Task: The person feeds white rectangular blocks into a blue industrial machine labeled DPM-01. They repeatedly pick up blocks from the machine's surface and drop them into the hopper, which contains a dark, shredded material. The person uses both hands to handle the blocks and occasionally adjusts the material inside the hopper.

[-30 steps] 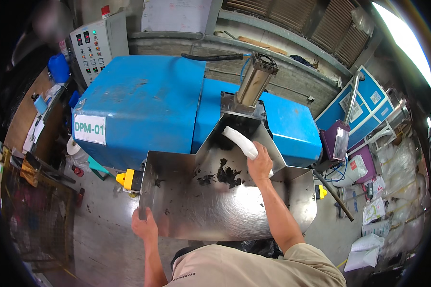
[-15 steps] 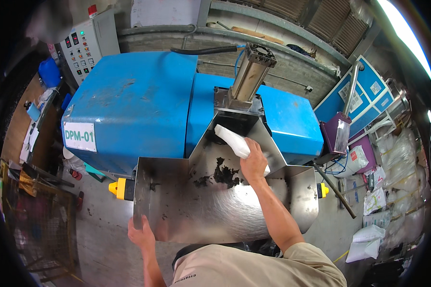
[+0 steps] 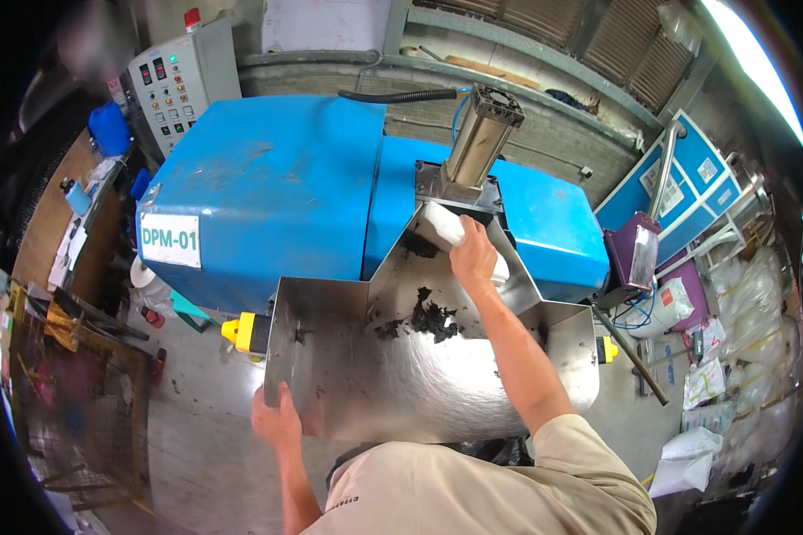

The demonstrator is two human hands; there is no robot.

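Observation:
My right hand is closed round a white cloth-like pad, whose ends stick out on both sides of the fist. It presses high in the narrow throat of a shiny metal hopper tray, close to the sloping right wall. Black crumbly scraps lie on the tray floor, left of my right forearm. A darker clump sits below the pad in the throat. My left hand grips the tray's left wall near its front corner, thumb inside and fingers mostly hidden outside.
Behind the tray stands a large blue machine with an upright metal cylinder. Yellow-and-black fittings flank the tray. A grey control cabinet is at the far left. On the right are a dark rod and white sacks.
My right hand has pushed the white pad farther up the throat, toward the cylinder's base. The left hand stays on the tray's wall. The whole view has shifted slightly.

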